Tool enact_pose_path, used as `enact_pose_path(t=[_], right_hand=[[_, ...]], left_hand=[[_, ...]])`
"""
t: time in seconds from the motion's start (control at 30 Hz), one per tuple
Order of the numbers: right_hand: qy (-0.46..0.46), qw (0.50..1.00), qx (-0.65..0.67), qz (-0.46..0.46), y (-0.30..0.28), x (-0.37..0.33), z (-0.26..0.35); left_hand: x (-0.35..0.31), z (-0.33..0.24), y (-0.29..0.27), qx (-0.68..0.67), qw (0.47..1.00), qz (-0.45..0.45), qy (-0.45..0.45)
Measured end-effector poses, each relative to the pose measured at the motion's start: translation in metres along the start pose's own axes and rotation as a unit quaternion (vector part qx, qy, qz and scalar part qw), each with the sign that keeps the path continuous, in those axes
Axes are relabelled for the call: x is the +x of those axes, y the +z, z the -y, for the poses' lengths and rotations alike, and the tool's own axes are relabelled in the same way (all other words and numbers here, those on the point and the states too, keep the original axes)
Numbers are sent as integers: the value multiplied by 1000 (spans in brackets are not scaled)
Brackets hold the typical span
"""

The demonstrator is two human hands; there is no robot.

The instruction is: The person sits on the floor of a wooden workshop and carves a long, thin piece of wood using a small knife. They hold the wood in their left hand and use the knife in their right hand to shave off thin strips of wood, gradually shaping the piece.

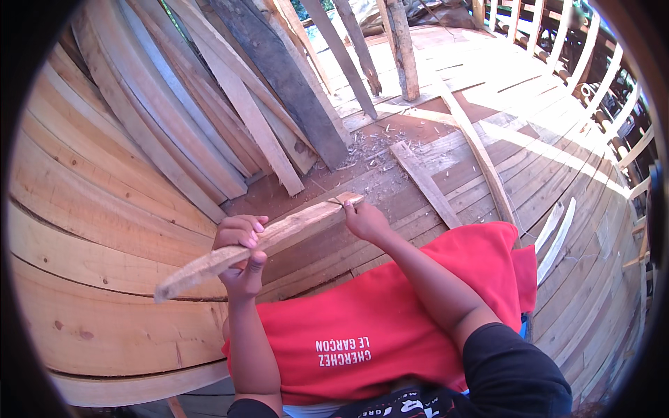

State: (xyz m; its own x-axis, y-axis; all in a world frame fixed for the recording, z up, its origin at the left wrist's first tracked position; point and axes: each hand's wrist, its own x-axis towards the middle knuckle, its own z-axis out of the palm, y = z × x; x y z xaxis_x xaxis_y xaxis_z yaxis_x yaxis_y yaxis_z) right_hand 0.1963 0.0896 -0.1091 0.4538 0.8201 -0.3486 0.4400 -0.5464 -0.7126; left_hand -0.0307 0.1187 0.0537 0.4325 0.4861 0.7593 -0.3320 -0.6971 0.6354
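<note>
Two black sleeves (512, 369), one red cloth (397, 303); left hand (243, 279) and right hand (368, 223), both grips pinching one wooden strip (298, 224).

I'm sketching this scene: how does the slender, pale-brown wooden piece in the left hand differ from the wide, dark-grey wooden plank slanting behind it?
The slender, pale-brown wooden piece is paler than the wide, dark-grey wooden plank. The piece is narrow, while the plank is clearly broader. The left hand holds the piece up, while the plank stands slanted. Both are long and wooden.
</note>
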Motion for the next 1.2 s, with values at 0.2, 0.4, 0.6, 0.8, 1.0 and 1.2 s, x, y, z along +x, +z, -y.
enact_pose_path(t=[0.2,0.4,0.6,0.8,1.0,1.2], right_hand=[[-12,999,-5,32,-3,7,-12],[-17,1000,-10,21,0,11,-20],[-26,999,-6,23,2,17,-23],[1,1000,-1,-2,-1,4,-10],[-16,1000,13,9,2,6,-5],[-38,999,31,8,-5,-8,11]], left_hand=[[-5,-14,10,-112,992,-10,-58],[-4,-12,10,-133,990,-39,-23],[-3,-15,14,-202,979,-21,11],[1,-25,13,-167,984,-21,-61],[9,-19,33,-126,989,-68,44],[7,-27,5,-189,981,-30,29]])
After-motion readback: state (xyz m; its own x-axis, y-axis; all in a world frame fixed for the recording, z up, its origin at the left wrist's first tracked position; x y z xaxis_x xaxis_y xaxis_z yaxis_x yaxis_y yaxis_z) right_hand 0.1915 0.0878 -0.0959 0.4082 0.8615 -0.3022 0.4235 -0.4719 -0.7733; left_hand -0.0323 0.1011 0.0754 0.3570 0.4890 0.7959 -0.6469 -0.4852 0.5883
